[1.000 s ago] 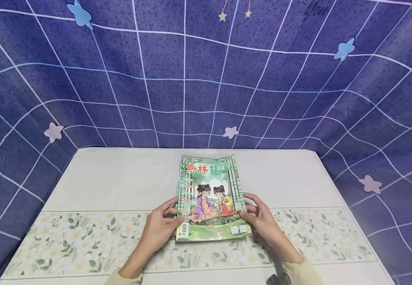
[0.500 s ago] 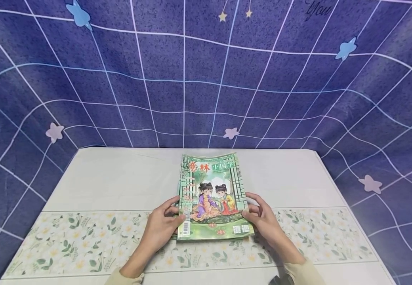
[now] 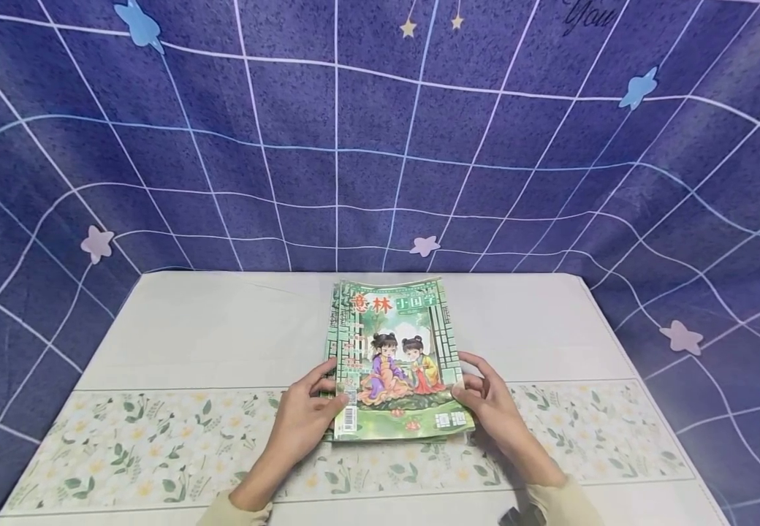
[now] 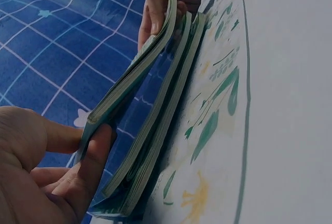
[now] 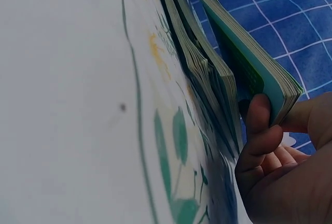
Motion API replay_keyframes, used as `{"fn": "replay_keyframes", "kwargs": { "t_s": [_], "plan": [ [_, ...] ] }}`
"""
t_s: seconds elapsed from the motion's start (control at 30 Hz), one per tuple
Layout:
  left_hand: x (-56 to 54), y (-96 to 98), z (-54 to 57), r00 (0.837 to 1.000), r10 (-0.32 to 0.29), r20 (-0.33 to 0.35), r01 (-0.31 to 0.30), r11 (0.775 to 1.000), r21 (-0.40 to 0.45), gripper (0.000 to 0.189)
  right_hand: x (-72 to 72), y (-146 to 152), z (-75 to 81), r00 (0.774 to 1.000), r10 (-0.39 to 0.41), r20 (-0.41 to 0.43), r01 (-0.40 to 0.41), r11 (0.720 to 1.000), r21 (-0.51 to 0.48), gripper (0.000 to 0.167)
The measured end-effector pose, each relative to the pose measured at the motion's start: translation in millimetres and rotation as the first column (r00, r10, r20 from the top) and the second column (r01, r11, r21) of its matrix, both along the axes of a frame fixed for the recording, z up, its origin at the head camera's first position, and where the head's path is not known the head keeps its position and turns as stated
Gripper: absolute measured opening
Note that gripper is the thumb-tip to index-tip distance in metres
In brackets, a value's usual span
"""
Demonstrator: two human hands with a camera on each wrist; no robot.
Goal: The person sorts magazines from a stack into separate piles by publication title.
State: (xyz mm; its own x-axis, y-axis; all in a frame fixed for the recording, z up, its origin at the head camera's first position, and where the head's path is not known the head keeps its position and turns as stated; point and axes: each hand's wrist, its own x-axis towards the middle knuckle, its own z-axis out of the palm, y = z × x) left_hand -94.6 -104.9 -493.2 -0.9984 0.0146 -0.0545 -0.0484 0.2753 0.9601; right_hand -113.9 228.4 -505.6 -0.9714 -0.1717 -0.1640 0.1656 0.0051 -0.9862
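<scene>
A green magazine (image 3: 403, 365) with two cartoon children on its cover is held between both hands. My left hand (image 3: 304, 409) pinches its left edge, thumb on the cover and fingers underneath. On the opposite edge my right hand (image 3: 492, 402) pinches it the same way. In the left wrist view this top magazine (image 4: 132, 71) is raised, with a gap beneath it. Below lie more magazines (image 4: 161, 115) stacked on the table. The right wrist view shows the right thumb and fingers around the corner of the lifted magazine (image 5: 259, 60), over the stack (image 5: 199, 53).
The white table (image 3: 222, 329) carries a floral band (image 3: 189, 438) across its front half. A purple-blue curtain (image 3: 288, 175) with grid lines and stars hangs behind and at both sides. A small dark object (image 3: 518, 516) shows at the right sleeve.
The top magazine has shifted slightly right and away from me, uncovering more of the stack's left edge. Both hands have moved right with it, keeping their grip.
</scene>
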Motion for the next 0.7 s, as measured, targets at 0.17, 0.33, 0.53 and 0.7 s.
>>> {"fn": "replay_keyframes", "kwargs": {
  "t_s": [0.17,0.33,0.53,0.7],
  "plan": [
    [1.2,4.3,-1.6,1.000,-0.005,-0.024,0.005,1.000,-0.003,0.067,0.0,5,-0.2,1.000,0.005,0.000,-0.005,1.000,0.004,0.071],
    [1.7,9.7,-4.0,0.999,-0.011,-0.050,0.009,0.999,-0.040,0.068,-0.2,10,-0.4,0.999,-0.020,0.041,0.020,1.000,0.000,0.071],
    [1.4,16.4,-2.8,0.998,-0.023,-0.063,0.021,0.999,-0.033,0.067,0.2,16,0.5,0.999,-0.032,0.037,0.031,0.999,0.025,0.071],
    [0.1,22.2,-2.6,0.996,-0.037,-0.084,0.034,0.999,-0.036,0.067,-0.4,23,2.2,0.998,-0.052,0.032,0.051,0.998,0.035,0.072]
  ]
}}
